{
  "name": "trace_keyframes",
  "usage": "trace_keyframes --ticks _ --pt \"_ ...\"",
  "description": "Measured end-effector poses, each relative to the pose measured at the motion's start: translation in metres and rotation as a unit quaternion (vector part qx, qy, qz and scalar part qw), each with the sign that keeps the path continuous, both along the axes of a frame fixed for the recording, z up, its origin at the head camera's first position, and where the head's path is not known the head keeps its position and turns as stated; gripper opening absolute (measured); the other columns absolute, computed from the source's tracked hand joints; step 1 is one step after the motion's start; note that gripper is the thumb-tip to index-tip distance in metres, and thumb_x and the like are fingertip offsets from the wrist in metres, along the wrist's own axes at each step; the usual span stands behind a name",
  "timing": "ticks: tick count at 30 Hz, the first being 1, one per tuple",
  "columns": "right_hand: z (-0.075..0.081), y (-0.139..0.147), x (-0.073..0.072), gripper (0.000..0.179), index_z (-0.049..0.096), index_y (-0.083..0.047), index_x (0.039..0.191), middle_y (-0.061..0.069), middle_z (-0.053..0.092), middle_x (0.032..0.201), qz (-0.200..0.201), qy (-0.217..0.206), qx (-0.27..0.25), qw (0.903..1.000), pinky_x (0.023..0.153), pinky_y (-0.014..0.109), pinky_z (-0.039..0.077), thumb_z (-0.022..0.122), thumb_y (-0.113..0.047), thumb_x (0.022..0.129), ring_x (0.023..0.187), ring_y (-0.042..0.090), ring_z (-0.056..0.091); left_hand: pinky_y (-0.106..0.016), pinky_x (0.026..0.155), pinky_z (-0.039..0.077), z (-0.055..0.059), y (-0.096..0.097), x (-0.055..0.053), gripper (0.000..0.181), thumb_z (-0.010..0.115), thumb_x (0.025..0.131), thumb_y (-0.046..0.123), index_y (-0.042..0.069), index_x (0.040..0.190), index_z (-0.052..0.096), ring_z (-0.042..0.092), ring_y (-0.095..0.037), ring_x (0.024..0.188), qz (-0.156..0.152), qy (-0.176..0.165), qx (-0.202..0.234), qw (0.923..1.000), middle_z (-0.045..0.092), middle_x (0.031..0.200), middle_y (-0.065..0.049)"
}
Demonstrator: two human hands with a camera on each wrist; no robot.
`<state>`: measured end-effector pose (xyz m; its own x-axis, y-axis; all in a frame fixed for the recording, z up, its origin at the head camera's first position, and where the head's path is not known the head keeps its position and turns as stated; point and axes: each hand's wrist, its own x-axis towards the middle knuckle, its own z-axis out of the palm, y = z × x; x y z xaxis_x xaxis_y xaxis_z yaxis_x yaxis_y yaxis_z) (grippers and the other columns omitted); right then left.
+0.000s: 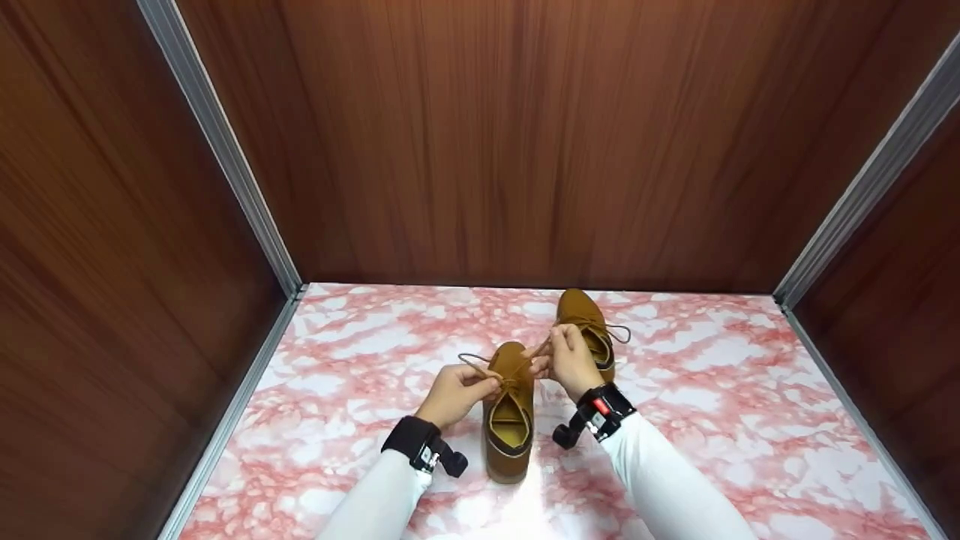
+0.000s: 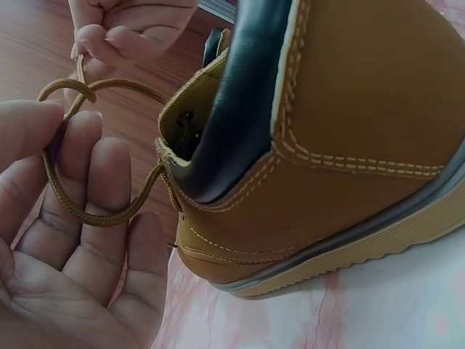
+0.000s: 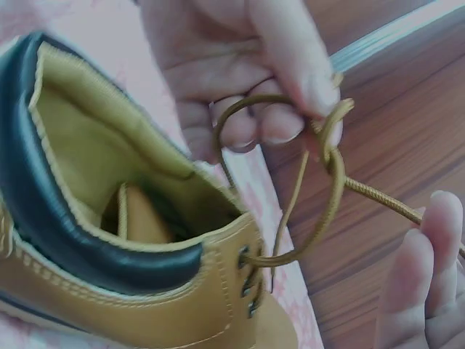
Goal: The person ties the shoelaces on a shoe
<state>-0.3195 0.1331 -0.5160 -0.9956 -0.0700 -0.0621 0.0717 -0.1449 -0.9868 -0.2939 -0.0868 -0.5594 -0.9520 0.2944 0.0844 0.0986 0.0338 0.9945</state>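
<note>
A tan lace-up boot [image 1: 510, 452] with a dark padded collar stands upright, toe pointing away from me. My left hand [image 1: 454, 394] is at its left side, pinching the brown shoelace [image 2: 91, 218] between thumb and index finger; the lace curves in a loop over the other fingers. To the right of the boot's toe, my right hand [image 1: 568, 360] pinches another stretch of lace, which runs taut between the hands in the right wrist view. Where the lace crosses itself, a loose twist [image 3: 330, 149] shows beside the left thumb. The boot's eyelets [image 3: 247, 283] are partly visible.
A second tan boot [image 1: 577, 304] stands farther back to the right, partly behind my right hand, with a lace loop sticking out to its right. The red-and-white marbled surface [image 1: 360, 337] is bounded by brown wood-grain panels [image 1: 480, 150] at the back and both sides.
</note>
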Motion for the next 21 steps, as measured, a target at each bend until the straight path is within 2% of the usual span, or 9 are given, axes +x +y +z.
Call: trace_keyframes --ticks 4,12,14,17,21 --pt "0.003 0.005 -0.001 0.018 0.037 -0.009 0.112 0.011 0.070 0.082 0.000 -0.016 -0.032 0.9994 0.057 0.028 0.058 0.024 -0.021 0.116 0.056 0.014 0.064 -0.030 0.086 0.064 0.001 0.000 0.000 0.022 0.071 0.098 0.006 -0.009 0.113 0.074 0.076 -0.014 0.089 -0.002 -0.011 0.011 0.9999 0.077 0.108 -0.026" --pt "0.007 0.018 0.000 0.023 0.039 -0.007 0.114 0.006 0.069 0.080 -0.003 -0.037 -0.077 0.9964 0.058 0.026 0.056 0.023 -0.024 0.116 0.057 0.012 0.064 -0.027 0.088 0.063 0.004 -0.002 -0.001 0.029 0.066 0.102 0.012 -0.007 0.123 0.071 0.074 -0.010 0.086 -0.012 -0.031 0.037 0.9988 0.079 0.105 -0.018" --pt "0.009 0.021 0.000 0.021 0.038 -0.007 0.111 0.004 0.065 0.075 -0.005 -0.031 -0.088 0.9957 0.056 0.024 0.054 0.024 -0.023 0.116 0.055 0.011 0.060 -0.030 0.091 0.063 0.004 -0.002 -0.001 0.030 0.064 0.103 0.013 -0.006 0.125 0.071 0.075 -0.013 0.089 -0.008 -0.030 0.039 0.9987 0.078 0.109 -0.016" --pt "0.011 0.024 0.001 0.019 0.038 -0.007 0.107 0.003 0.061 0.069 0.002 -0.017 -0.105 0.9944 0.053 0.022 0.050 0.027 -0.020 0.116 0.051 0.012 0.056 -0.040 0.098 0.062 0.006 -0.002 -0.001 0.031 0.061 0.105 0.015 -0.007 0.126 0.070 0.075 -0.026 0.101 0.006 -0.024 0.036 0.9990 0.077 0.113 -0.017" --pt "0.014 0.031 0.003 0.019 0.045 -0.008 0.101 0.003 0.061 0.068 0.035 0.005 -0.122 0.9919 0.052 0.021 0.050 0.035 -0.017 0.115 0.051 0.011 0.057 -0.051 0.107 0.055 0.012 0.000 -0.003 0.033 0.060 0.105 0.016 -0.009 0.125 0.067 0.068 -0.040 0.118 0.035 -0.024 0.048 0.9979 0.074 0.122 -0.019"
